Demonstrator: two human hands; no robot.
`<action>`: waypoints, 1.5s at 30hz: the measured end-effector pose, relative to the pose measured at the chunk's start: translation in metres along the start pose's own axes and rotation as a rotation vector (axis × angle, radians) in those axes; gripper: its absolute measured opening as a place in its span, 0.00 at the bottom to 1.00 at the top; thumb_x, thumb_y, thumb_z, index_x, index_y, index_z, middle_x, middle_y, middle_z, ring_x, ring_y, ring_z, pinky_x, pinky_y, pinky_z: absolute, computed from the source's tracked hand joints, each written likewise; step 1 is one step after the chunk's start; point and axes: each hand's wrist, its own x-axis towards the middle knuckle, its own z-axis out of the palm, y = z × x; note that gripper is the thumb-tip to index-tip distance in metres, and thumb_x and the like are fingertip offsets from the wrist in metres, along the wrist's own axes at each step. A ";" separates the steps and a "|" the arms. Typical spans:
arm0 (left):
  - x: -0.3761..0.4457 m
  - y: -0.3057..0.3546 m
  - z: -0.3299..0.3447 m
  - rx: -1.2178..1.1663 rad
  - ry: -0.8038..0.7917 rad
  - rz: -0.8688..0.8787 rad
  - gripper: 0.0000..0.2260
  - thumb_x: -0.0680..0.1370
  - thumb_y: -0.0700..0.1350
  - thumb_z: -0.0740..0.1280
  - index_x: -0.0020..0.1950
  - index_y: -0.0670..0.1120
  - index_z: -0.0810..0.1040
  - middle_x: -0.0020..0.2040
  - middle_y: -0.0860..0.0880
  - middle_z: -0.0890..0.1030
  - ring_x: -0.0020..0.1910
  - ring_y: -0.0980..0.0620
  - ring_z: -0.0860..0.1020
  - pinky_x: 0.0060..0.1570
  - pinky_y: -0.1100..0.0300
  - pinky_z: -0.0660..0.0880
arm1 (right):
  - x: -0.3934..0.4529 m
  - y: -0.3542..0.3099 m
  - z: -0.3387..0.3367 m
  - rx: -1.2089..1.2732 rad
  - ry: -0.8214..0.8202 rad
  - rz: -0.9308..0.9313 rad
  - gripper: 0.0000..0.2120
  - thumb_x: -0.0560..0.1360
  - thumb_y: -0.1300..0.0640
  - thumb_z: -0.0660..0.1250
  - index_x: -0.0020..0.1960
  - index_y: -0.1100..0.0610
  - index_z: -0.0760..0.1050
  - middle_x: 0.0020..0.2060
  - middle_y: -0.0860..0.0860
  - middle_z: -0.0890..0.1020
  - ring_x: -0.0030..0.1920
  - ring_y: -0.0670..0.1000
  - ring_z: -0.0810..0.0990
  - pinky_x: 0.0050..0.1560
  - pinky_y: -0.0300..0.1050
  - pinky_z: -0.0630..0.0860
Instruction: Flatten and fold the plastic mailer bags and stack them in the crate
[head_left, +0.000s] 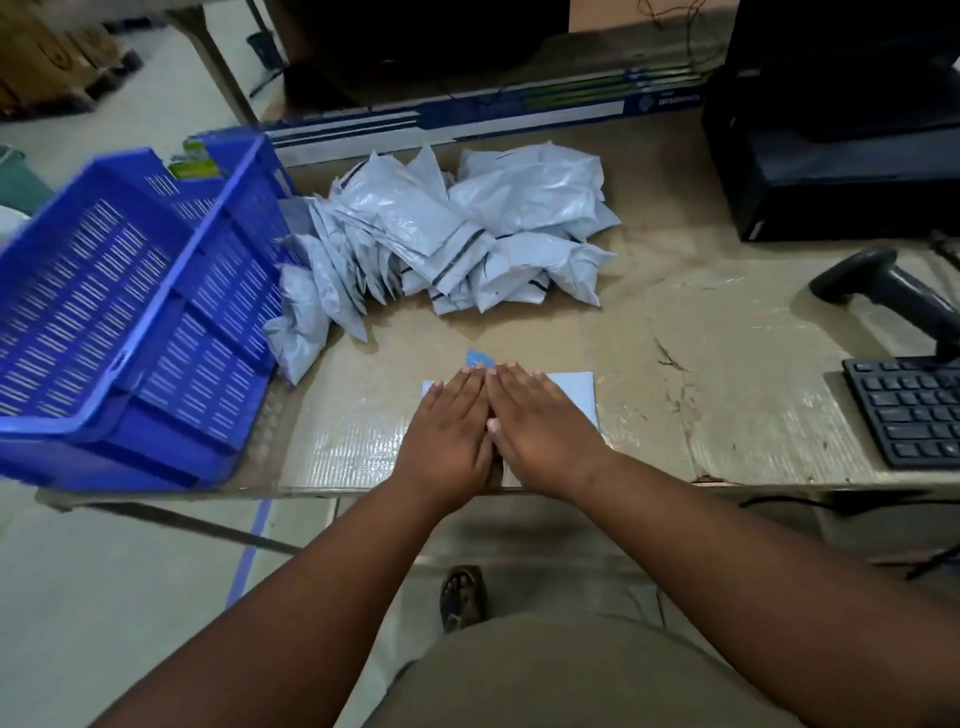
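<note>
Left hand (451, 426) and right hand (540, 415) are lying spread flat, pressing one mailer bag (576, 395) against the desk (727, 332), seemingly squeezing air out before folding.

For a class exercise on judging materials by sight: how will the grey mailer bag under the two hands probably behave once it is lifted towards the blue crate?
The mailer bag is thin film, so it will probably droop. The left hand and right hand press it flat; released, it may spring open like the puffy pile. It looks glossy, possibly slippery.
</note>
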 end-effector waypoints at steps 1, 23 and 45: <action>-0.004 -0.005 0.001 0.035 -0.006 0.007 0.28 0.86 0.53 0.50 0.85 0.43 0.60 0.85 0.45 0.61 0.85 0.47 0.56 0.83 0.44 0.54 | -0.003 0.004 0.005 -0.030 0.006 0.010 0.32 0.87 0.43 0.47 0.85 0.60 0.53 0.84 0.58 0.57 0.84 0.56 0.53 0.83 0.57 0.52; 0.001 -0.029 -0.003 -0.057 -0.034 0.020 0.29 0.86 0.55 0.50 0.87 0.46 0.56 0.86 0.47 0.57 0.86 0.49 0.53 0.83 0.43 0.55 | 0.010 0.004 0.008 -0.141 -0.074 -0.020 0.36 0.84 0.39 0.48 0.86 0.57 0.49 0.86 0.55 0.52 0.85 0.55 0.47 0.83 0.61 0.47; 0.044 0.001 -0.131 -0.063 -0.408 -0.277 0.13 0.74 0.53 0.80 0.48 0.51 0.78 0.46 0.51 0.79 0.47 0.48 0.77 0.38 0.56 0.71 | -0.003 0.046 -0.074 -0.013 -0.001 -0.020 0.23 0.77 0.47 0.69 0.71 0.45 0.74 0.60 0.50 0.75 0.62 0.56 0.73 0.61 0.55 0.75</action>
